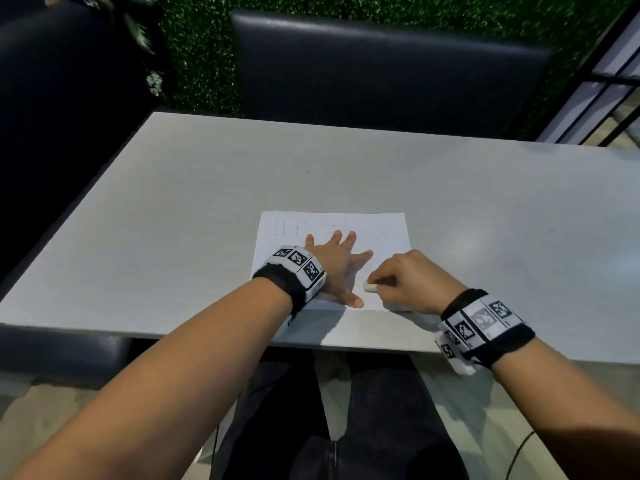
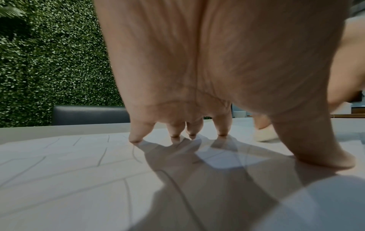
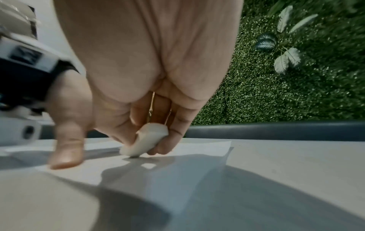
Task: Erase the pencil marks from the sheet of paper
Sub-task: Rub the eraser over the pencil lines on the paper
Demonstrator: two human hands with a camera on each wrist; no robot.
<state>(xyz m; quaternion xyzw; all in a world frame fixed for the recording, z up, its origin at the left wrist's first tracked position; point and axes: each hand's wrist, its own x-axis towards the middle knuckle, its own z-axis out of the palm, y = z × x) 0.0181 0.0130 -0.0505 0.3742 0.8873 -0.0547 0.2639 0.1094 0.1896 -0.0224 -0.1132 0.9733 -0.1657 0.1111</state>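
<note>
Nearest the desk's point(image 1: 180, 209) front edge, the right hand point(image 1: 412, 282) works at the near right corner of the sheet of paper point(image 1: 388, 230). Its fingers point(image 3: 177, 125) pinch a small white eraser point(image 1: 370, 287) between thumb and fingertips, tilted so that one lower corner meets the paper; that edge-on contact probably concentrates pressure for rubbing. The wrist is lifted off the desk and the knuckles arch upward, which I judge leaves the hand free for short strokes. No pencil line shows clearly under the eraser from any view, so whether this patch is already clean I cannot tell.

Just to the left, the left hand point(image 1: 332, 261) lies on the middle of the sheet, its thumb reaching toward the paper's near edge close beside the eraser. The left wrist view shows the fingers point(image 2: 138, 132) spread and straight, tips pressed down while the palm is bridged above the paper. This looks like a brace, so that the sheet does not slide or crumple under the rubbing.

Farther out, toward the paper's far edge and its left side, faint pencil marks point(image 1: 280, 227) remain, outlines of boxes and strokes. By that, the task seems well short of done.

Beyond the desk's far edge stand a dark padded seat back point(image 1: 381, 64) and a green hedge wall point(image 1: 194, 46).
</note>
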